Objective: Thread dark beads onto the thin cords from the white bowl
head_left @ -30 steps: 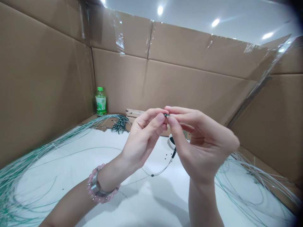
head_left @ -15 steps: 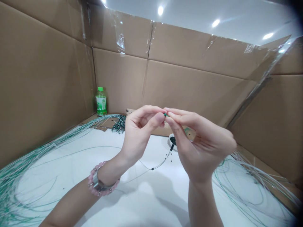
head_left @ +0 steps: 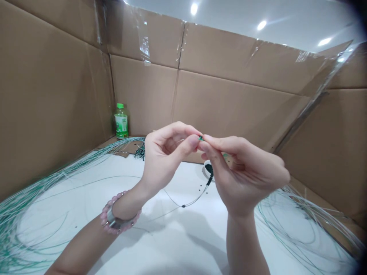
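Observation:
In front of me, at the middle of the view, my left hand (head_left: 164, 158) and my right hand (head_left: 241, 168) meet fingertip to fingertip. Between their thumbs and forefingers is a short bit of thin green wire (head_left: 201, 138) with a dark spot on it, too small to make out fully. Both hands pinch it, raised above the white table (head_left: 169, 236). Behind my right hand, partly hidden, stands a white bowl (head_left: 205, 168) of small black beads (head_left: 210, 169). A black sleeve-like piece (head_left: 210, 180) with thin wires hangs over its rim.
Bundles of green and white wires lie along the left (head_left: 60, 177) and right (head_left: 304, 217) sides. A green-capped bottle (head_left: 121, 124) stands in the back left corner. Cardboard walls (head_left: 229, 99) enclose the table. Several loose black beads lie near the bowl.
My left hand has shifted slightly left and up, and its wrist has moved left. My right fingers have changed their pinch a little, showing more of the green wire.

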Action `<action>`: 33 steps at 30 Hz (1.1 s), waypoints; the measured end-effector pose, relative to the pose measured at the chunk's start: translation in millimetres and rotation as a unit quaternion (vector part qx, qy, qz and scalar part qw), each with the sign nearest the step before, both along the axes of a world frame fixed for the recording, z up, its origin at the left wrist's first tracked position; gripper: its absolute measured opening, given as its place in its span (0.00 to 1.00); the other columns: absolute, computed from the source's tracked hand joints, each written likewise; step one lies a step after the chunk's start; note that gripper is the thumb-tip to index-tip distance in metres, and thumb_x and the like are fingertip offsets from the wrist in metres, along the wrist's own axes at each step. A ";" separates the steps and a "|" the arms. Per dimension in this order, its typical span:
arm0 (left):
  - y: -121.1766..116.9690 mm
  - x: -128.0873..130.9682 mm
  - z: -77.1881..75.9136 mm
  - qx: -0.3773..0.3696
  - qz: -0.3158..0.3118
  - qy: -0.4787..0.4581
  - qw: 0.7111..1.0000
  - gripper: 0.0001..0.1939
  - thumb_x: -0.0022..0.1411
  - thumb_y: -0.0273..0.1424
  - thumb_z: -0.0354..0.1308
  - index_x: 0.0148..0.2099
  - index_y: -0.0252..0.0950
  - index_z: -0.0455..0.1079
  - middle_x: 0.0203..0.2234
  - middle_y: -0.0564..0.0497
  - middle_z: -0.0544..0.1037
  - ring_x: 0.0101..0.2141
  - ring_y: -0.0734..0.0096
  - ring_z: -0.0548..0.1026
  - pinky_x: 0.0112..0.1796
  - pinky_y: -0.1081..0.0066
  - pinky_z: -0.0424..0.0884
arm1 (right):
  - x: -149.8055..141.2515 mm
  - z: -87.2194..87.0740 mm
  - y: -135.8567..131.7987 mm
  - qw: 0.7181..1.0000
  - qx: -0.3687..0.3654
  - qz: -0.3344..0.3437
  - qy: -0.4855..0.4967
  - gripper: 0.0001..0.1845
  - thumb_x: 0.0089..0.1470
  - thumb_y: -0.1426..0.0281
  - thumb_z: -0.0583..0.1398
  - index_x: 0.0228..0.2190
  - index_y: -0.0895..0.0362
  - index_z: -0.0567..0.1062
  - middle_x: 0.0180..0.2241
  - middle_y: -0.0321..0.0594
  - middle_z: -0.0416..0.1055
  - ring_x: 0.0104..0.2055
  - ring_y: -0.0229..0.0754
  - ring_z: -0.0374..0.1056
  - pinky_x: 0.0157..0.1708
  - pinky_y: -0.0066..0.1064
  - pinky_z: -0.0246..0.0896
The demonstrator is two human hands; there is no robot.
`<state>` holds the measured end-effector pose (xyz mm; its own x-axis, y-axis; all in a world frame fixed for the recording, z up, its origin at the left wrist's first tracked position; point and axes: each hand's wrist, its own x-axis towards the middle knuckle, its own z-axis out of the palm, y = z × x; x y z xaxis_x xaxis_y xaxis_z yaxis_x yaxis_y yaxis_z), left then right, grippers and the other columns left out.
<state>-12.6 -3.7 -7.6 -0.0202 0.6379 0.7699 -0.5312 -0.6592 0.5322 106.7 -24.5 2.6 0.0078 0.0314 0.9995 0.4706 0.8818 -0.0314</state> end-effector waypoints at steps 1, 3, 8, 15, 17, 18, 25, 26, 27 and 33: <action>0.2 -1.1 0.5 0.003 -0.003 0.009 1.000 0.03 0.58 0.28 0.63 0.32 0.37 0.78 0.25 0.54 0.77 0.27 0.81 0.75 0.28 0.84 0.72 | 0.0 0.0 0.0 1.000 -0.003 0.002 -0.002 0.13 0.48 0.81 0.65 0.32 0.50 0.78 0.28 0.28 0.79 0.23 0.32 0.71 0.26 0.24 0.73; 1.3 -3.4 1.5 0.002 0.000 0.020 1.000 0.03 0.58 0.28 0.63 0.33 0.37 0.78 0.25 0.54 0.77 0.26 0.81 0.75 0.28 0.83 0.72 | -1.0 0.5 0.2 1.000 -0.013 0.016 0.006 0.13 0.48 0.81 0.65 0.31 0.50 0.78 0.28 0.28 0.79 0.22 0.32 0.71 0.25 0.24 0.72; 3.8 -6.6 2.9 0.008 0.063 -0.002 0.998 0.03 0.54 0.30 0.67 0.30 0.37 0.78 0.23 0.54 0.76 0.23 0.80 0.72 0.27 0.79 0.70 | -5.2 2.9 -2.5 0.996 -0.057 0.051 0.043 0.11 0.51 0.80 0.63 0.30 0.51 0.78 0.26 0.30 0.76 0.26 0.34 0.71 0.26 0.26 0.71; 1.2 -7.9 3.6 0.062 0.152 0.047 0.985 0.03 0.58 0.27 0.63 0.32 0.37 0.77 0.25 0.54 0.76 0.26 0.81 0.73 0.28 0.80 0.70 | -3.6 4.4 -7.8 0.997 -0.081 -0.013 0.011 0.11 0.50 0.81 0.62 0.27 0.52 0.77 0.24 0.32 0.73 0.25 0.35 0.67 0.24 0.28 0.70; 3.2 -8.7 3.8 0.104 0.182 0.063 0.976 0.02 0.58 0.27 0.63 0.32 0.36 0.77 0.25 0.54 0.76 0.25 0.81 0.73 0.26 0.81 0.70 | -3.7 4.7 -8.4 0.996 -0.081 -0.020 0.009 0.11 0.50 0.81 0.62 0.27 0.52 0.77 0.24 0.33 0.72 0.25 0.34 0.67 0.24 0.28 0.70; 4.5 -9.0 3.9 0.122 0.193 0.067 0.971 0.02 0.58 0.27 0.64 0.32 0.36 0.76 0.24 0.54 0.76 0.24 0.82 0.73 0.25 0.81 0.70 | -3.8 5.0 -8.7 0.996 -0.082 -0.023 0.008 0.11 0.50 0.81 0.62 0.27 0.53 0.77 0.24 0.33 0.72 0.25 0.34 0.66 0.24 0.28 0.70; 8.5 -9.7 2.7 0.152 0.223 0.081 0.960 0.02 0.58 0.26 0.63 0.32 0.36 0.75 0.24 0.54 0.76 0.24 0.82 0.73 0.23 0.81 0.70 | -3.9 7.2 -10.9 0.996 -0.077 -0.040 -0.007 0.11 0.49 0.82 0.61 0.26 0.54 0.76 0.24 0.34 0.72 0.25 0.34 0.66 0.24 0.27 0.68; 8.4 -9.7 2.3 0.153 0.224 0.081 0.959 0.02 0.58 0.26 0.63 0.32 0.36 0.75 0.24 0.54 0.76 0.24 0.82 0.73 0.23 0.82 0.70 | -3.7 7.1 -11.0 0.996 -0.080 -0.042 -0.007 0.11 0.49 0.82 0.61 0.26 0.54 0.76 0.23 0.34 0.72 0.25 0.34 0.66 0.24 0.27 0.68; 8.3 -9.6 1.9 0.154 0.226 0.081 0.958 0.02 0.58 0.26 0.63 0.32 0.36 0.75 0.24 0.54 0.76 0.24 0.82 0.73 0.23 0.82 0.70 | -3.5 6.9 -11.1 0.996 -0.083 -0.044 -0.007 0.11 0.49 0.82 0.61 0.26 0.54 0.76 0.23 0.34 0.71 0.25 0.34 0.66 0.24 0.28 0.68; 8.5 -10.6 1.4 0.177 0.245 0.091 0.949 0.02 0.58 0.26 0.63 0.33 0.36 0.74 0.26 0.54 0.77 0.25 0.82 0.74 0.24 0.81 0.71 | -0.4 7.1 -10.8 0.995 -0.078 -0.063 -0.027 0.09 0.50 0.81 0.62 0.26 0.56 0.76 0.23 0.35 0.71 0.25 0.34 0.64 0.24 0.28 0.65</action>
